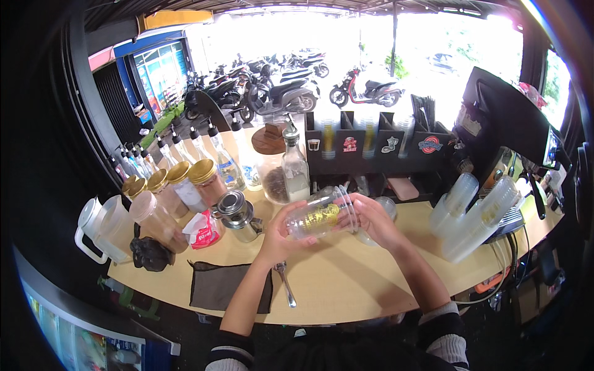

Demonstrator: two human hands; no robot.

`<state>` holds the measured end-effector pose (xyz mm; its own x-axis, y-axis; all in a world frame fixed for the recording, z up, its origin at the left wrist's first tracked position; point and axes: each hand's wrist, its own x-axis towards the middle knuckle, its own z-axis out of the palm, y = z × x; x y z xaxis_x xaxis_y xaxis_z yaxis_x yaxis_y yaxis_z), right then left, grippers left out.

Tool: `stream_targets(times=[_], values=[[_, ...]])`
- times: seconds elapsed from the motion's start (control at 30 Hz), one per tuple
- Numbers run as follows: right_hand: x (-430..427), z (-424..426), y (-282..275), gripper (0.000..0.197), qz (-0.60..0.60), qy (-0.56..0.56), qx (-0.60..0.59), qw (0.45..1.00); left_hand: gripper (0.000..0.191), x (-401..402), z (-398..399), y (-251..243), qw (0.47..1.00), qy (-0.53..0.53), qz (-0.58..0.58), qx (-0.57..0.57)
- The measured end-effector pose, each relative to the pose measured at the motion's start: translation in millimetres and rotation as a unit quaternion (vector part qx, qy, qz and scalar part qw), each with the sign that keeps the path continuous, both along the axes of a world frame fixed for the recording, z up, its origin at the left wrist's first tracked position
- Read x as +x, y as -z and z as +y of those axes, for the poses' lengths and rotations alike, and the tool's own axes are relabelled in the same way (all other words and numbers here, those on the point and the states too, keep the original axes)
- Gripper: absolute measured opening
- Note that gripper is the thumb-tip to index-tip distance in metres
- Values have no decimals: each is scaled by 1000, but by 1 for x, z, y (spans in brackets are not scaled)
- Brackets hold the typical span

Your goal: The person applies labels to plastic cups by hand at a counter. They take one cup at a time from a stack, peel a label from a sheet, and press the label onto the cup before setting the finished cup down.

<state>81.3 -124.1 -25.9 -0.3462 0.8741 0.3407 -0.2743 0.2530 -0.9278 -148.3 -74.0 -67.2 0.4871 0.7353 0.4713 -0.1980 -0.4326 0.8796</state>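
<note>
Tilted on its side above the counter is a short nest of clear plastic cups (320,218) with a yellow print. My left hand (287,227) grips it around the base end. At the rim end, the fingers of my right hand (369,218) hold the lips of the cups. Behind the cups stands a glass bottle (296,171) with a pouring spout, holding some white content. A metal drip coffee filter (234,208) sits left of my left hand. Below that hand, a metal spoon (285,283) lies beside a dark cloth (227,285).
Gold-lidded jars (202,174), pump bottles (222,153) and a white-handled pitcher (90,232) crowd the counter's left side. Stacks of plastic cups (480,218) stand at right, near a dark monitor (510,116). A black organizer (380,148) with cups spans the back.
</note>
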Motion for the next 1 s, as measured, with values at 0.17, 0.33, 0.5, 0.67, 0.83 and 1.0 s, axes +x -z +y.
stream_targets(times=[0.17, 0.33, 0.5, 0.67, 0.83, 1.0], values=[[-3, -4, -3, 33, -40, 55, 16, 998, 71, 6, 0, -4, 998, 30, -31, -47], [2, -4, 8, 35, -28, 68, 12, 997, 71, 10, 0, -4, 993, 51, -47, -94], [3, -8, 2, 36, -23, 78, 11, 997, 70, 16, 3, 2, 995, 40, -60, -75], [5, -11, 2, 37, -26, 98, 3, 995, 70, 20, 0, -5, 993, 48, -58, -90], [7, -13, 3, 35, -4, 98, -7, 995, 71, 29, 0, -5, 993, 46, -65, -88], [0, -14, 11, 30, 86, 62, -4, 994, 64, 50, 1, -4, 946, 29, -261, -187]])
